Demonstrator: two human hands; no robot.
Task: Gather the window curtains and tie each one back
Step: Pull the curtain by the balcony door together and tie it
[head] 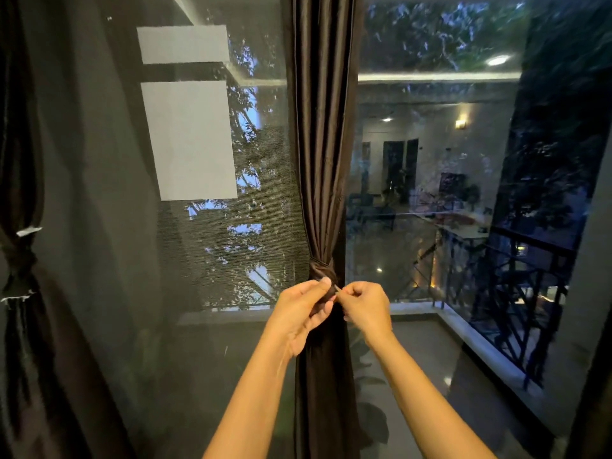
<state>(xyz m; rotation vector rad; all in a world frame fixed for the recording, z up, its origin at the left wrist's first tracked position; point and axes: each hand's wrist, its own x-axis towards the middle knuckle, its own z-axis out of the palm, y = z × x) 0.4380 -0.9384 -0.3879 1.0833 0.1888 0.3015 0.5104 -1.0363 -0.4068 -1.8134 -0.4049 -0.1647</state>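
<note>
Brown curtain (323, 160) is gathered into a narrow pleated column at the middle of the window glass (430, 193). It is cinched by a matching brown tieback (321, 268), sited just above both hands. Left hand (303, 313) and right hand (366, 306) are held at the knot, each with thumb and forefinger pinched on a tieback end, the hands nearly touching. A second dark curtain (20, 260) at the left edge is seen already bound, white tags showing.

Dark brown curtain (323, 160) — gathered, hanging upright — cinched by matching tieback (323, 270).
</note>
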